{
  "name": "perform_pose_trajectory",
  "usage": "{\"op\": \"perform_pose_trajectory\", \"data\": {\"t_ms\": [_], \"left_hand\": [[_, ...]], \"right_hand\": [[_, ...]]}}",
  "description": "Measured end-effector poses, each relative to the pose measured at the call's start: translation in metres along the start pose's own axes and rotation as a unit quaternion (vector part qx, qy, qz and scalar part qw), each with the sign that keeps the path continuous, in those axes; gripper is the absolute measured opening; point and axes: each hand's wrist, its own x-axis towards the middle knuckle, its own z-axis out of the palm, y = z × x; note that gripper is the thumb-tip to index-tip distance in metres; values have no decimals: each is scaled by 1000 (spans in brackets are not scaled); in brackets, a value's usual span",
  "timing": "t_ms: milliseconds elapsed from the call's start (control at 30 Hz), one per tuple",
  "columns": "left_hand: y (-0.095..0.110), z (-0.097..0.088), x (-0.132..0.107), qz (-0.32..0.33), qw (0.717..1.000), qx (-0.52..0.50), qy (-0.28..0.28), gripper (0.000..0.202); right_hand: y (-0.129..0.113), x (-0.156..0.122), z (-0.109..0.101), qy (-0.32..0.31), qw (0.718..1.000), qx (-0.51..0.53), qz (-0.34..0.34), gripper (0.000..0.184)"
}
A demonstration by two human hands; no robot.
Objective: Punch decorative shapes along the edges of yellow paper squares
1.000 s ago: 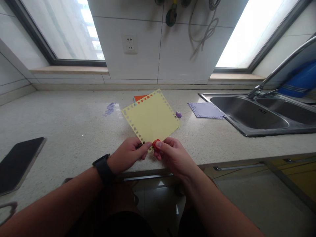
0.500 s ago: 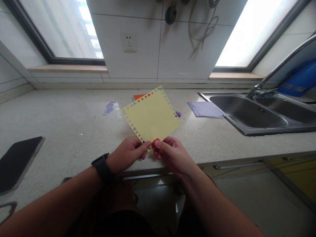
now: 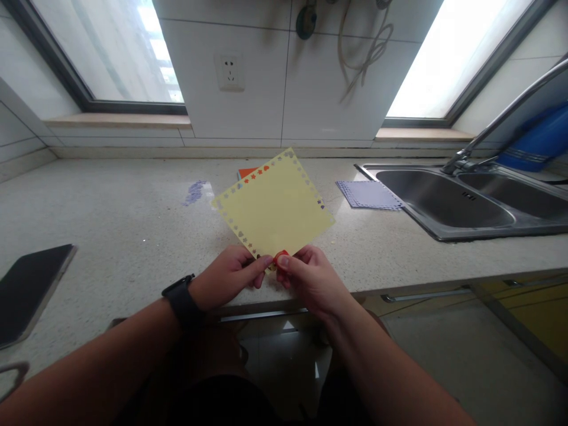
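A yellow sheet of paper is held up at a slant above the counter, cut-out shapes such as stars and hearts lining three of its edges. My left hand pinches its near corner between thumb and fingers. In my right hand is a small red craft punch, gripped with the thumb on top, at the paper's lower right edge close to that corner. Orange paper lies partly hidden behind the yellow sheet.
A stack of purple punched paper lies beside the steel sink with its faucet. Purple paper bits are scattered left of centre. A dark flat tablet-like object rests at the counter's left.
The yellow sheet has turned slightly, its right corner shifting right, and now covers the small purple object behind it. Both hands keep their grip; the view has shifted a little.
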Motion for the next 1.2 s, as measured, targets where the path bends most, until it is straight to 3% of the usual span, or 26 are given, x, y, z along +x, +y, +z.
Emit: {"op": "perform_pose_trajectory", "data": {"t_ms": [500,633,700,767,967,1067,1200], "left_hand": [[4,-1,-2,21,999,10,-30,50],[6,0,-1,41,999,-10,-18,33],[7,1,-1,71,997,-40,1,26],[6,3,0,89,992,-85,-2,35],[2,12,0,60,971,-229,-32,37],[5,19,-1,47,955,-292,-9,40],[9,26,-1,33,951,-305,34,31]], "right_hand": [[3,-4,-2,-11,1000,13,-17,21],[4,-5,-2,-4,1000,18,-18,21],[6,-6,-1,-2,999,27,-17,21],[7,-8,-1,-5,999,36,-10,21],[9,-7,5,-5,999,34,-11,19],[9,-3,9,9,999,28,-22,19],[11,-1,11,27,999,16,-43,21]]}}
